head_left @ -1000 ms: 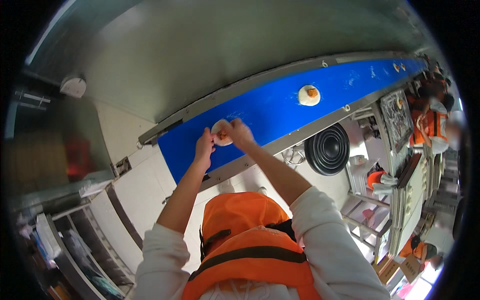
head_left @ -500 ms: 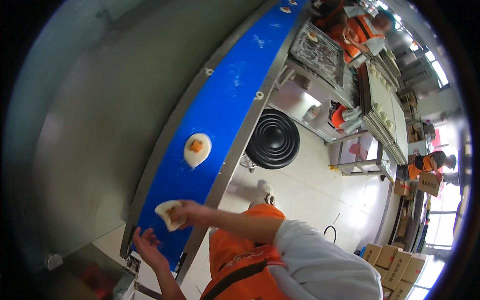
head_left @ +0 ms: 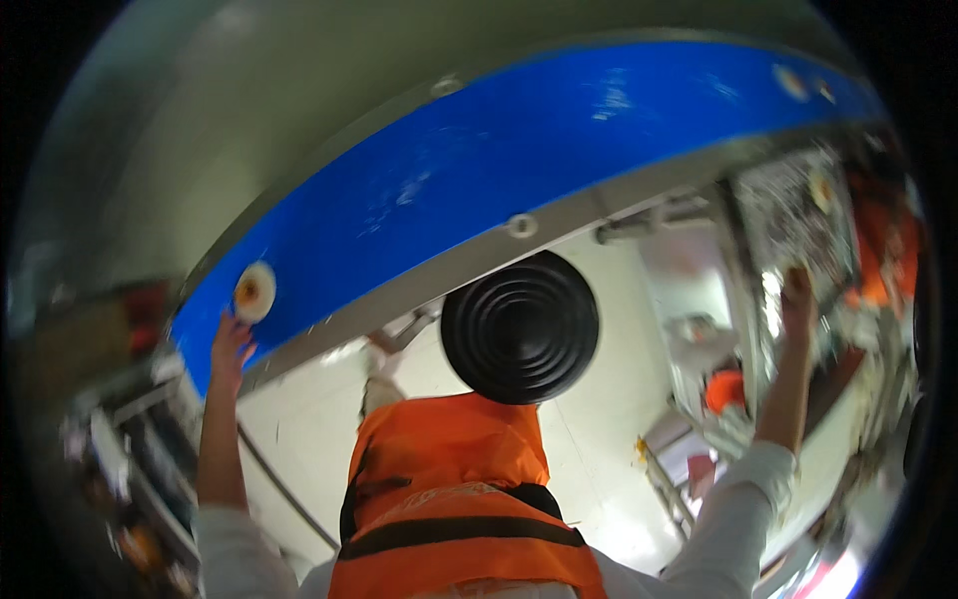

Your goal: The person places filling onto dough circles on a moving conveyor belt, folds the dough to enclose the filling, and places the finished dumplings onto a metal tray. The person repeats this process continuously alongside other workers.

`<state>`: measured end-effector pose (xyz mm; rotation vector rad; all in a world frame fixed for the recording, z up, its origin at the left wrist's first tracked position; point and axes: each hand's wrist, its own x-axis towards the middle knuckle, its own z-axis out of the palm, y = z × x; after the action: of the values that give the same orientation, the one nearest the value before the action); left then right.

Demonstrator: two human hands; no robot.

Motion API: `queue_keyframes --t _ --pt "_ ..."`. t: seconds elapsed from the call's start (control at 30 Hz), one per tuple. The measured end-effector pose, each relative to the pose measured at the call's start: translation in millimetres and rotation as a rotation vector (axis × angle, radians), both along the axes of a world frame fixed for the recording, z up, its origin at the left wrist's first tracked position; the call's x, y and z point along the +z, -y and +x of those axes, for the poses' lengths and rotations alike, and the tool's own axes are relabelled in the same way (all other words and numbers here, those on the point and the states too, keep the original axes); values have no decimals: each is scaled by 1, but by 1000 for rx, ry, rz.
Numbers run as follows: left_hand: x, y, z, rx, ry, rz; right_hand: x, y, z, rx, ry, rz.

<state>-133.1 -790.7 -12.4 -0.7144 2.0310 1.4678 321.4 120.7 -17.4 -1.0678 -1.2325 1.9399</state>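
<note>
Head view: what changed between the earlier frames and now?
The right hand, which held a dough round at the belt half a second ago, has swung right toward the metal tray; blur hides whether it still holds it. The other filled dough round has shifted to the belt's left end, the left hand now at its edge. The blue belt and black stool stayed put.
</note>
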Motion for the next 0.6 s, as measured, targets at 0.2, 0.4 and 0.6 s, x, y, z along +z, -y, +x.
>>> queue_keyframes --t 0.2,0.4,0.6 --pt "-26 -17 -18 240 45 -186 -25 -95 107 -160 715 235" --pt "-17 36 -14 610 -6 271 5 247 -169 67 354 879" --pt "10 37 -41 514 -28 377 38 711 -403 1017 78 -349"
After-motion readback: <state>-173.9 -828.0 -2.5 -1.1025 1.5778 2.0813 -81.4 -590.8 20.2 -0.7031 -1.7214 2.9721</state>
